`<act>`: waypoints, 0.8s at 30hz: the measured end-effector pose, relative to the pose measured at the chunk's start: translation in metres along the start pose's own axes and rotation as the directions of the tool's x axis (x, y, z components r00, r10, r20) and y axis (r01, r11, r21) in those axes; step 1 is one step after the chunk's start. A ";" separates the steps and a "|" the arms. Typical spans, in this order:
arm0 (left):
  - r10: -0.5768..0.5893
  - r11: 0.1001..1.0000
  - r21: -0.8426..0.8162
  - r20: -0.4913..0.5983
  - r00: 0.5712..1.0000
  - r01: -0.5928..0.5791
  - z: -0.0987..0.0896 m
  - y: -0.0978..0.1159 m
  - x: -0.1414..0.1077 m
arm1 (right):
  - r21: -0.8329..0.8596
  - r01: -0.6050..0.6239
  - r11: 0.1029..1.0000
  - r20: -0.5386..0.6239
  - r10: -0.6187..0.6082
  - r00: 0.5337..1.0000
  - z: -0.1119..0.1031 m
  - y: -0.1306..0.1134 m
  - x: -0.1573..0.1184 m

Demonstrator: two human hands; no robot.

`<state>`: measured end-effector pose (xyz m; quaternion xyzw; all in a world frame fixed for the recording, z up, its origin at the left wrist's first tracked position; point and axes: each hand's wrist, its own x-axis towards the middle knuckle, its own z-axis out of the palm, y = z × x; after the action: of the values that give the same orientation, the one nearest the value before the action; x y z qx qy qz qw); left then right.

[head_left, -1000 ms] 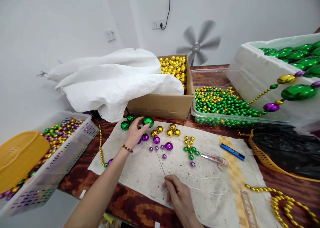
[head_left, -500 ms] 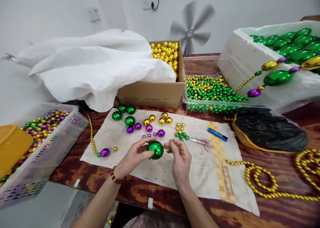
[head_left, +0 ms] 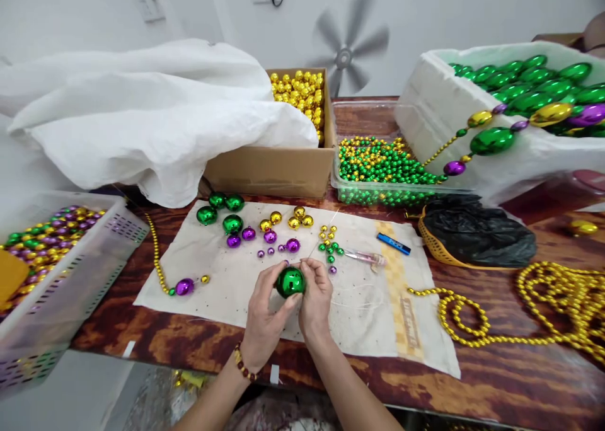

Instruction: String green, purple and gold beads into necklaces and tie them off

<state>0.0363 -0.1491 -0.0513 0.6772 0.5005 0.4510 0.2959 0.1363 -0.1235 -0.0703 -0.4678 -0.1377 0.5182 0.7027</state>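
Pale wall (head_left: 425, 9) closes off the far side, and against it runs the bench (head_left: 496, 380), its dark wood grain showing along the near edge below the cloth. Draped white fabric (head_left: 165, 122) hangs across the back left, partly over a cardboard box (head_left: 274, 172) of gold beads; a white foam box (head_left: 439, 103) of long green beads hems in the back right, and a perforated basket (head_left: 94, 273) of mixed beads borders the left. Between these lies the pale cloth (head_left: 212, 311), whose near edge passes under the forearms; its widest working stretch spreads left of the hands — as far as a purple bead (head_left: 184, 287) near the left edge. On the right, a gold bead string (head_left: 496, 340) overlaps the cloth's edge and coils over bare wood. Both hands meet near the cloth's middle. Left hand (head_left: 267, 305) curls round a green ball (head_left: 290, 282), thumb at its lower front, fingers behind. Right hand (head_left: 316, 295) is beside the ball, fingers pinched together on a thin needle (head_left: 316, 247) that slants up and away; whether they also touch the ball I cannot tell. Just beyond — close to the knuckles — lie small purple beads (head_left: 271, 251).
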 end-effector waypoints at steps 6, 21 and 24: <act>0.077 0.990 -0.113 -0.034 0.996 -0.080 -0.033 -0.006 0.022 | -0.254 0.015 0.967 0.225 0.044 0.973 -0.024 0.001 -0.018; -0.215 0.762 -0.642 -0.126 0.969 0.086 -0.092 -0.012 0.069 | -0.521 0.374 0.768 0.637 0.058 0.769 -0.050 0.032 -0.037; -0.231 0.722 -0.686 -0.117 0.966 0.090 -0.095 -0.005 0.072 | -0.543 0.376 0.751 0.635 0.074 0.769 -0.048 0.033 -0.036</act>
<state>-0.0450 -0.0840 0.0066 0.4303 0.3863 0.6378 0.5088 0.1338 -0.1785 -0.1111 -0.4677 -0.5692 0.5003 0.4549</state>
